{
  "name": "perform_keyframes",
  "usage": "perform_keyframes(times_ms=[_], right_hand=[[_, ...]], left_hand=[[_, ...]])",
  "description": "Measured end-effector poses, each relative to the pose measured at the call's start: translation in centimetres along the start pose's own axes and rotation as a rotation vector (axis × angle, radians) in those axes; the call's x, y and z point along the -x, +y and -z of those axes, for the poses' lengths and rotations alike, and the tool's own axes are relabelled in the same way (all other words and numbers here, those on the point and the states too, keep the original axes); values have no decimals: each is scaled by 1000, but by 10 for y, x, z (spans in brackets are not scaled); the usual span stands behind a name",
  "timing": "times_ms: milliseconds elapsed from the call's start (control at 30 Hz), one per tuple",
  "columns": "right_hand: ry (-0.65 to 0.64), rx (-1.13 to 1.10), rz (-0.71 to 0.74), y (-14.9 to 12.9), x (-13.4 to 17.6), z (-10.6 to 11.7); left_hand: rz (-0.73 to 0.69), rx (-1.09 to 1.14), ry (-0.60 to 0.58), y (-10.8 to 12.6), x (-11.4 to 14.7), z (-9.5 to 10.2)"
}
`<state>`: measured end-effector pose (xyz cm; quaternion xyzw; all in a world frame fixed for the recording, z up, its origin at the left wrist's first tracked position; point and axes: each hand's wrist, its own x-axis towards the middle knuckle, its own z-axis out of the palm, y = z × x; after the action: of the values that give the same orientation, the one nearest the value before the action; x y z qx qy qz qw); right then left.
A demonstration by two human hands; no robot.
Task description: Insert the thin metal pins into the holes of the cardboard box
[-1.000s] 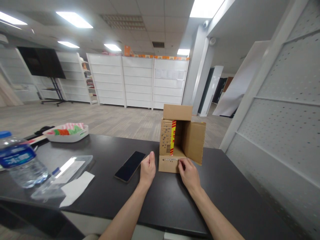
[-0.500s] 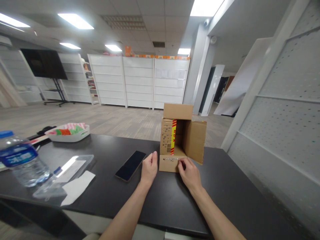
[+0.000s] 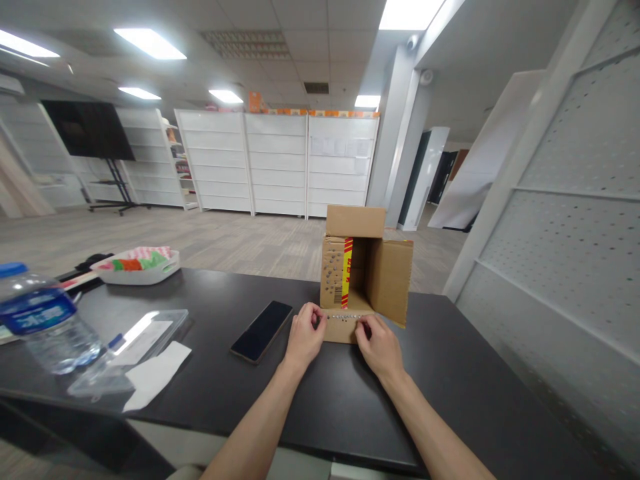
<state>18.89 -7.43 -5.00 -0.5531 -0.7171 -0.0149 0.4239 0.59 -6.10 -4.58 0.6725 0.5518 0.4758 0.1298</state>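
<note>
An open cardboard box (image 3: 393,277) lies on its side on the black table, its opening towards me. A row of small shiny studs (image 3: 345,317) runs along its lower flap (image 3: 340,331). More dark studs (image 3: 333,273) dot the left flap beside red-and-yellow tape (image 3: 347,273). My left hand (image 3: 304,337) is curled at the left end of the lower flap, thumb and finger together by the row. My right hand (image 3: 379,343) is closed in a pinch at the row's right end. Whatever either hand's fingertips hold is too small or hidden to make out.
A black phone (image 3: 263,331) lies left of my left hand. Further left are a white paper piece (image 3: 157,375), a clear plastic case (image 3: 173,330), a water bottle (image 3: 43,320) and a white basket (image 3: 135,275) of colourful packets. A perforated panel (image 3: 565,253) stands at the right.
My left hand has moved up and right onto the flap's left end, its fingers curling from an upright thumb pose into a pinch. My right hand stays at the right end.
</note>
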Motion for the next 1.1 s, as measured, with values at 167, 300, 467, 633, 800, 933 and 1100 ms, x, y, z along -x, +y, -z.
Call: perform_keyframes(times_ms=[167,300,467,633,800,933,1100], right_hand=[[-16,-2,8,0,0,-1],[-47,10,11,1,1,-2],[-53,66,61,1,1,-3],[-64,122,76,-1,2,-3],[-89,145,67,-3,2,-2],[-104,152,66,-3,2,-2],[-123,174,65,-4,2,-1]], left_hand=[[-54,-141,-78,7,1,2],[-99,-206,-112,7,3,0],[-128,-278,-148,9,4,-2],[-152,-329,-151,11,4,-3],[-155,-358,-154,10,3,-5],[-160,-362,-154,9,3,-6],[-158,-348,-149,8,3,-7]])
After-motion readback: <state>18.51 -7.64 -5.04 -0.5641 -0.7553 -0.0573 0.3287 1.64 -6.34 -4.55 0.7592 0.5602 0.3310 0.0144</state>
